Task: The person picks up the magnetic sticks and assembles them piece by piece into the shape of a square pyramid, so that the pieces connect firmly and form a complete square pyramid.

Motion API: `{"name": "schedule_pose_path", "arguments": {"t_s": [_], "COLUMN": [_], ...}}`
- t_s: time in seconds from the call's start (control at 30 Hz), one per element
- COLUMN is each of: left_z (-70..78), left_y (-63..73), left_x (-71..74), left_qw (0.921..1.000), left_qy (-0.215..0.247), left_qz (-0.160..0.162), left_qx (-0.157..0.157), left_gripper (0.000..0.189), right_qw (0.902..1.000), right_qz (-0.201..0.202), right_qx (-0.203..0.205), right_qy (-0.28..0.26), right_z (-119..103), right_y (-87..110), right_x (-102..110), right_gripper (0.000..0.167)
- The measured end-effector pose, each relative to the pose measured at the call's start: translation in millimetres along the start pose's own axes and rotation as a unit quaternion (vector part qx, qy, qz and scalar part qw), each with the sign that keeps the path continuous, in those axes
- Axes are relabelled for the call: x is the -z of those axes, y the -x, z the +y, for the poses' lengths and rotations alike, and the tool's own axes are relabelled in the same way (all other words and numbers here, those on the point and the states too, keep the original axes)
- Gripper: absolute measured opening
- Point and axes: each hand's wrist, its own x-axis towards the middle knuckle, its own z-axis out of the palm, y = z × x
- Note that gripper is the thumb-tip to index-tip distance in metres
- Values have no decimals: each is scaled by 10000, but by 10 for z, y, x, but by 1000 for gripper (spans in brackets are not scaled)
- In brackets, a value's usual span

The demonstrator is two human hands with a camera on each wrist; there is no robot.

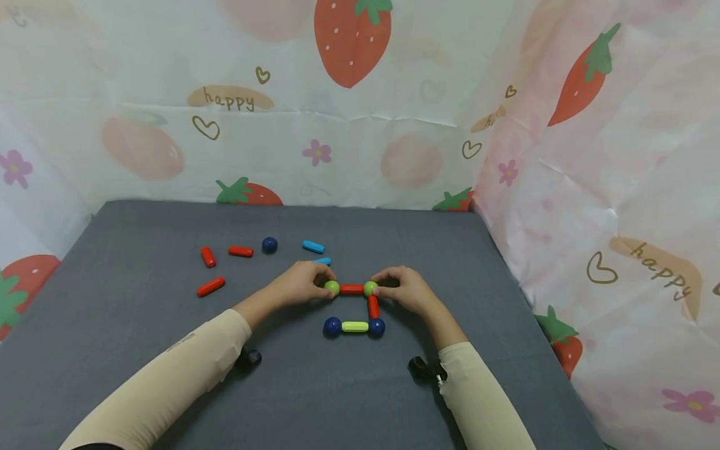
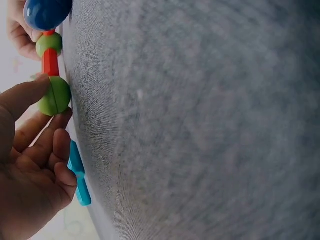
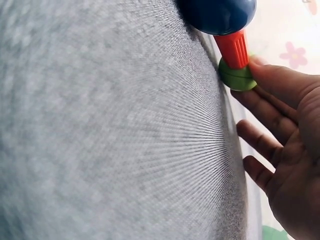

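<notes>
My left hand [image 1: 304, 282] pinches a green ball [image 1: 332, 288] between thumb and fingers. A second green ball [image 1: 370, 288] is pinched by my right hand [image 1: 409, 289]. Between the two balls lies a red rod [image 1: 351, 289], joined end to end with them. From the right green ball another red rod [image 1: 374, 307] runs toward me to a dark blue ball [image 1: 376, 328]. A yellow-green rod [image 1: 355, 327] links that one to a further blue ball [image 1: 332, 327] on the left. In the left wrist view, a light blue rod [image 2: 79, 172] lies beyond my curled fingers.
Several loose red rods, among them one [image 1: 210, 286] at the left, lie on the grey tabletop [image 1: 140, 262]. A blue ball [image 1: 269, 244] and a light blue rod [image 1: 313, 246] sit farther back. A strawberry-print sheet [image 1: 360, 125] hangs behind and at the sides.
</notes>
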Motion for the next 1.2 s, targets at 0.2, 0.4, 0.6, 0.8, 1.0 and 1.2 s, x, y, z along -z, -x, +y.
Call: {"name": "schedule_pose_path", "arguments": {"t_s": [0.2, 0.4, 0.6, 0.8, 1.0, 1.2], "left_z": [-13, -58, -112, -152, -171, -174], "left_y": [16, 80, 109, 70, 6, -83], "left_x": [33, 110, 183, 274, 335, 346], "left_qw": [10000, 9999, 9997, 9988, 9972, 9956], "left_qy": [33, 124, 174, 45, -65, -293], "left_qz": [-6, -1, 139, 487, 747, 876], "left_qx": [-6, -35, -73, -71, 33, 158], "left_gripper": [36, 32, 35, 36, 36, 35], "right_qw": [10000, 10000, 10000, 10000, 10000, 10000], "right_qz": [-1, 6, -2, -22, -12, 5], "right_qx": [12, 35, 16, -13, -12, -38], "right_qy": [11, 31, 43, 52, 80, -10], "right_z": [-1, -9, -3, -3, 0, 0], "right_y": [4, 7, 2, 5, 6, 6], "right_x": [5, 3, 1, 3, 0, 3], "right_gripper": [24, 25, 24, 24, 24, 24]}}
